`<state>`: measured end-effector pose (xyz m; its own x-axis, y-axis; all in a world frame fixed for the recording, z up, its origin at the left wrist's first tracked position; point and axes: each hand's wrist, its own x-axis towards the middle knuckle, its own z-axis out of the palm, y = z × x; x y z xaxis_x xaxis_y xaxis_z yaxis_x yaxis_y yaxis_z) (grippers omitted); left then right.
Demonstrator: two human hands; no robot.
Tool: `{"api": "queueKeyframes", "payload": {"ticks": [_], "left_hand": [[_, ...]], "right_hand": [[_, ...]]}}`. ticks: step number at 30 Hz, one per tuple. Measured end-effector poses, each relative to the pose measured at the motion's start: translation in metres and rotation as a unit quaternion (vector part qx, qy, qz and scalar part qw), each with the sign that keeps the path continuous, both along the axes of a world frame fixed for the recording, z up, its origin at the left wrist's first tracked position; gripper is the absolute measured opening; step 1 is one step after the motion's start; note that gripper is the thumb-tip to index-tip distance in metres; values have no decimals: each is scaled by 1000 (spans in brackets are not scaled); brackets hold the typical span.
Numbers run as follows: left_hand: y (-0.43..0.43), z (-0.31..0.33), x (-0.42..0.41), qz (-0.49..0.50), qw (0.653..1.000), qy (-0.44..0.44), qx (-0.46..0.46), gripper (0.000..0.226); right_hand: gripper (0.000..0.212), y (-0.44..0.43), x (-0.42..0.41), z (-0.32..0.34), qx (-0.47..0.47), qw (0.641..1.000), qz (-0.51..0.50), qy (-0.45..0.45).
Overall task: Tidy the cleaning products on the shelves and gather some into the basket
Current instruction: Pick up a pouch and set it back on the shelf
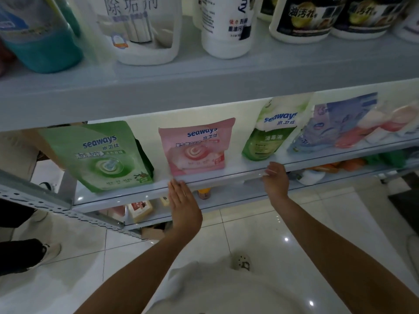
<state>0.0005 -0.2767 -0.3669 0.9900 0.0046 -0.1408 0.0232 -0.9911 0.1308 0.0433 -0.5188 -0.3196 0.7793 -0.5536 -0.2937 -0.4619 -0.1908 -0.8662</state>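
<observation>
A pink Seaways pouch (196, 148) stands upright on the middle shelf (226, 175), between a green Seaways pouch (99, 155) on its left and a green refill bottle-pouch (269, 132) on its right. My left hand (183, 205) is flat with straight fingers, its fingertips at the shelf's front edge just below the pink pouch. My right hand (275, 180) hovers at the shelf edge to the right of the pink pouch, fingers relaxed, holding nothing. No basket is in view.
Further right lies a blue and pink pack (340, 125). The upper shelf carries a blue jug (38, 35), a clear jug (140, 28), a white bottle (226, 26) and tubs (303, 17). Lower shelves hold small packets (140, 210). Another person's shoes (48, 252) stand on the tiled floor at left.
</observation>
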Motion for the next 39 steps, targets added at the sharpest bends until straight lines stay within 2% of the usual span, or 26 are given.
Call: {"api": "queueKeyframes", "payload": {"ticks": [3, 7, 11, 14, 16, 22, 26, 28, 29, 30, 31, 33, 34, 37, 39], "left_hand": [[-25, -9, -2, -20, 998, -55, 14, 81], [-72, -13, 3, -19, 997, -73, -3, 84], [-145, -4, 14, -52, 997, -24, -50, 89], [-180, 7, 20, 9, 997, 6, -80, 96], [-183, 11, 21, 28, 997, 34, -66, 96], [-182, 24, 24, 41, 994, 91, -53, 96], [-185, 26, 23, 44, 992, 109, -37, 96], [-183, 30, 30, 50, 987, 136, -71, 94], [-182, 36, 34, 61, 982, 137, -117, 92], [-183, 44, 38, 88, 969, 124, -196, 90], [-182, 54, 41, 131, 942, 101, -293, 88], [-180, 77, 45, 188, 855, 53, -481, 88], [-177, 90, 46, 178, 819, 37, -545, 87], [-171, 116, 46, 113, 748, 67, -651, 70], [-174, 127, 47, 111, 703, 99, -695, 58]], "right_hand": [[52, -28, 11, 4, 30, 999, -2, -29], [68, -50, 31, 25, 39, 995, 81, -38], [58, -65, 51, 39, 88, 981, 151, -83], [61, -73, 67, 41, 59, 977, 186, -83], [68, -77, 73, 40, 66, 974, 205, -76], [58, -88, 83, 35, 90, 960, 263, -42], [71, -91, 84, 38, 145, 945, 292, -11], [70, -91, 83, 42, 190, 941, 281, -9], [66, -91, 81, 43, 195, 942, 271, -15], [64, -90, 79, 43, 193, 945, 262, -23], [62, -90, 75, 44, 190, 946, 262, -24], [60, -95, 64, 43, 187, 942, 276, -21], [59, -98, 59, 39, 181, 937, 299, -17], [54, -112, 40, 35, 159, 906, 391, -2], [51, -118, 26, 39, 169, 890, 422, 33]]}}
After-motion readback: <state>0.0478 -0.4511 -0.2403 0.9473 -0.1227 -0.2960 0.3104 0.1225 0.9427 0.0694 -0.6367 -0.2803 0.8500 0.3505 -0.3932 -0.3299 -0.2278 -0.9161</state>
